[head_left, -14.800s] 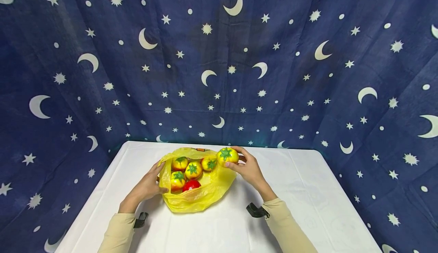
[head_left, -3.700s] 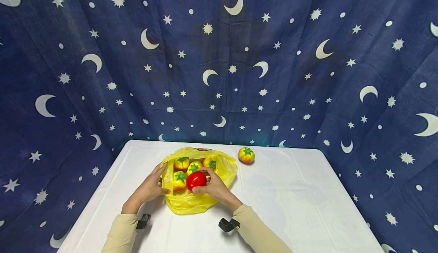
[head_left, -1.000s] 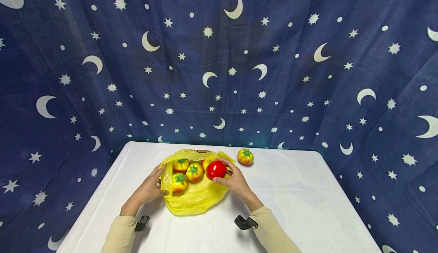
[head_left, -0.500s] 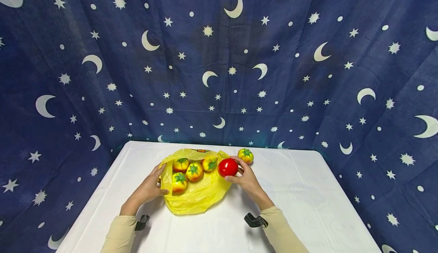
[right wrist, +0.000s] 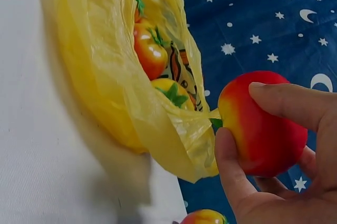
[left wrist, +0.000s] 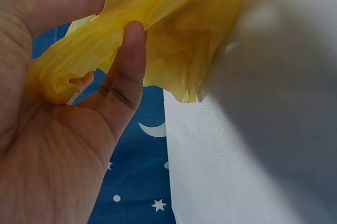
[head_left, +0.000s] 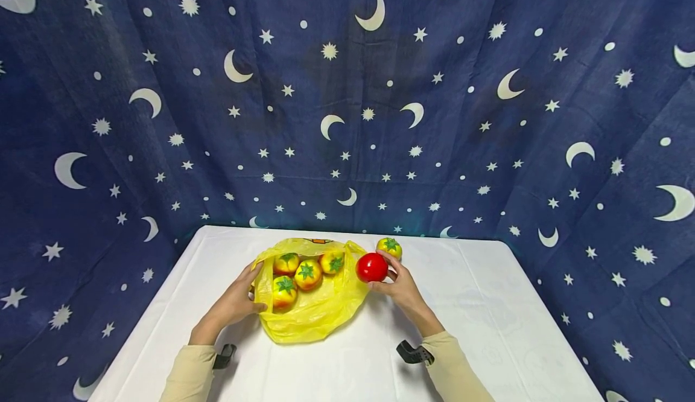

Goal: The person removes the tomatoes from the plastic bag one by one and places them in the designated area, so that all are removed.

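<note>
Between the gripping right fingers [right wrist: 287, 101] sits a red fruit [head_left: 371, 268] while left fingers [left wrist: 130, 63] hold the yellow bag [head_left: 320, 320].

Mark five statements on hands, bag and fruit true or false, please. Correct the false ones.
1. The right hand holds a red fruit. True.
2. The left hand is away from the bag. False: it holds the bag's side.
3. Four fruits show inside the bag in the head view. True.
4. The loose fruit lies left of the bag in the head view. False: it lies to the right, on the table.
5. The bag is knotted shut. False: its mouth is open.
</note>
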A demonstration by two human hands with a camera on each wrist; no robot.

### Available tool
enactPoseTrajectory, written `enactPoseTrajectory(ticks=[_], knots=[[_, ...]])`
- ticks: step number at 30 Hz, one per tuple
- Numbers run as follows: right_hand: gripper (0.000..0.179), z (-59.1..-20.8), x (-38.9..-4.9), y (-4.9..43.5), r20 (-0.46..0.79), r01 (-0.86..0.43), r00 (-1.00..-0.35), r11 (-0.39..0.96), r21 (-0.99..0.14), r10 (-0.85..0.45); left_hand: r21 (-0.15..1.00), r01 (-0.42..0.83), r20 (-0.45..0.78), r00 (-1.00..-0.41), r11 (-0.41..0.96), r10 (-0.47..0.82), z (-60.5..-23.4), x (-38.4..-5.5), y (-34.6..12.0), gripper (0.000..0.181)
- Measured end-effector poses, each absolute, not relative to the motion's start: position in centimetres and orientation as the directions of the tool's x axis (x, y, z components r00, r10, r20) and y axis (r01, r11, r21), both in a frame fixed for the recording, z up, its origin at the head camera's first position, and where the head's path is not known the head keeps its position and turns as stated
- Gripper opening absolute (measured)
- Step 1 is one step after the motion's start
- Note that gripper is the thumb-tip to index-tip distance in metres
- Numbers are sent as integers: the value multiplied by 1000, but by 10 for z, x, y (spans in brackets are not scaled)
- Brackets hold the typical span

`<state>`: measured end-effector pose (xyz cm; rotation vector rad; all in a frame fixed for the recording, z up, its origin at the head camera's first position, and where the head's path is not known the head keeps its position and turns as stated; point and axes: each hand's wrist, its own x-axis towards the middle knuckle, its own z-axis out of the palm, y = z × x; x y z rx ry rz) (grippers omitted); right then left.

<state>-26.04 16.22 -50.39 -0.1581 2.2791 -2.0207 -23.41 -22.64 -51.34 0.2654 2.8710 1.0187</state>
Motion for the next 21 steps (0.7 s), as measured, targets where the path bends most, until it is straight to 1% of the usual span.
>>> enactPoseTrajectory(ticks=[11,21], knots=[[81,-506,-261,176,-18,4,-997,182,-983,-72,633,116,-41,-982,765,182,-515,-233,-227,104],[78,-505,-262,189,-29,26,-999,184,-983,-17,629,120,-39,-982,768,186,-514,-234,-227,104]])
